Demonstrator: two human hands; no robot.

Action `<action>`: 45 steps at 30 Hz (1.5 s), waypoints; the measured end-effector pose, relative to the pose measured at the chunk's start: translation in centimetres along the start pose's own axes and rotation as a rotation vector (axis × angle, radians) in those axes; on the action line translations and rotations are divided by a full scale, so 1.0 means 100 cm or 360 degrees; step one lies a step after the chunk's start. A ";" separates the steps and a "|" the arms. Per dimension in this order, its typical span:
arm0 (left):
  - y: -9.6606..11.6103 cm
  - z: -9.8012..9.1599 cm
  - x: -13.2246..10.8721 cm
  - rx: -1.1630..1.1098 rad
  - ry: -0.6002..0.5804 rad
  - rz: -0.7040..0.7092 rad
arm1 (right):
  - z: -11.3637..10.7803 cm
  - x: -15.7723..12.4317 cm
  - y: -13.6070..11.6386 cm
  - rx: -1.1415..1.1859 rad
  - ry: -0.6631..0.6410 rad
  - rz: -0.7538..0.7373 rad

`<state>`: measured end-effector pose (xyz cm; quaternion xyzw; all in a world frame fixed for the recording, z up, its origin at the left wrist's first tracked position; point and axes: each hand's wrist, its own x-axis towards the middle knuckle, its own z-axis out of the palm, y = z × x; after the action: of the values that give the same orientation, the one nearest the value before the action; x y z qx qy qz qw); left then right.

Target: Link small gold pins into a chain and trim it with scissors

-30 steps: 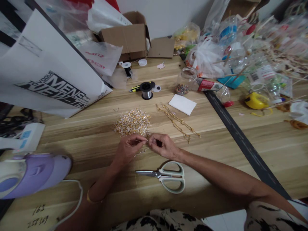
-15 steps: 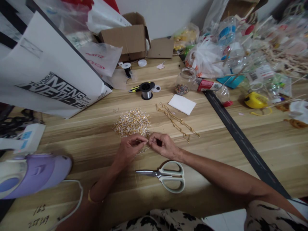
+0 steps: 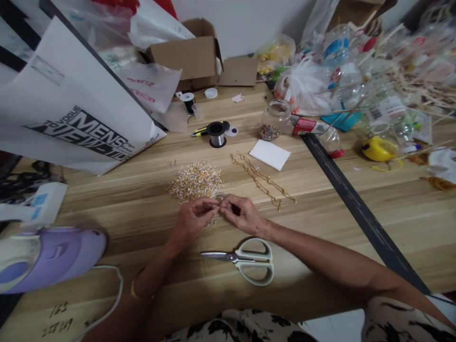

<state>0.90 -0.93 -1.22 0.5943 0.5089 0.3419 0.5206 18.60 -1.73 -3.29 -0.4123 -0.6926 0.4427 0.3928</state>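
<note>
My left hand (image 3: 195, 216) is closed in a pinch on a thin chain (image 3: 213, 222), which hangs below the fingertips toward the table. Close against it, my right hand (image 3: 242, 213) is also pinched, its fingertips meeting the left ones; whatever small piece lies between them is too tiny to name. Just beyond both hands is a heap of small gold and silver links (image 3: 195, 180). Gold chains (image 3: 265, 180) lie stretched out to the right of the heap. Scissors with pale handles (image 3: 245, 257) rest on the table below my hands, blades pointing left.
A wire spool (image 3: 216, 135) and a white card (image 3: 270, 155) lie farther back. The jar of beads (image 3: 274, 121) stands at the back right, near bottles and bags. On the left are a white paper bag (image 3: 78, 104) and a purple iron (image 3: 60, 256). A black strip (image 3: 363, 209) crosses the right side.
Both hands stay in nearly the same place, fingertips together. My left fingers have shifted slightly and the chain under them has moved a little.
</note>
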 end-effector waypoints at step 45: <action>0.006 -0.001 0.000 0.0501 -0.0120 0.0201 | -0.004 0.000 -0.003 0.0041 -0.0062 0.0083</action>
<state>0.91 -0.87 -0.64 0.7116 0.4979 0.2673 0.4174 18.90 -1.64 -2.87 -0.4164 -0.6834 0.4697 0.3729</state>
